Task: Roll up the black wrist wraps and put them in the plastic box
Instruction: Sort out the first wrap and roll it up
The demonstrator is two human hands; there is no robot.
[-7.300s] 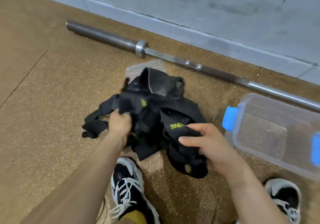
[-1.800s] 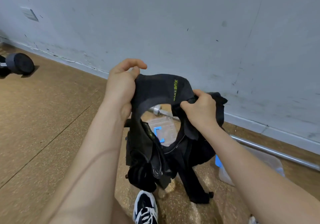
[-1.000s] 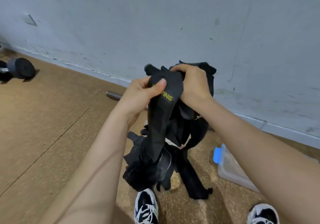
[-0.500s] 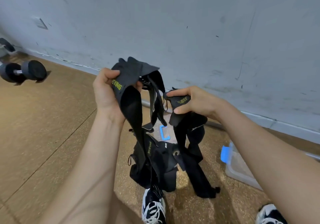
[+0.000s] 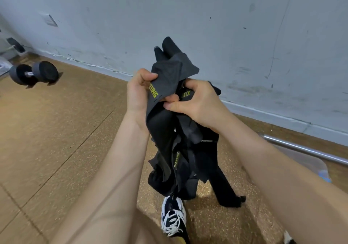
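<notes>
Held high toward twelve o'clock, the left grip point(image 5: 138, 95) clamps the black wrist wraps point(image 5: 170, 74); the right grip point(image 5: 197, 106), at its three o'clock, pinches them. Their tails dangle.

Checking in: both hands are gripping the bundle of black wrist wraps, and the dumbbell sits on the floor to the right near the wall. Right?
Not quite. The head view shows the dumbbell on the floor to the left near the wall, not the right. The left hand and right hand do both grip the black wrist wraps.
</notes>
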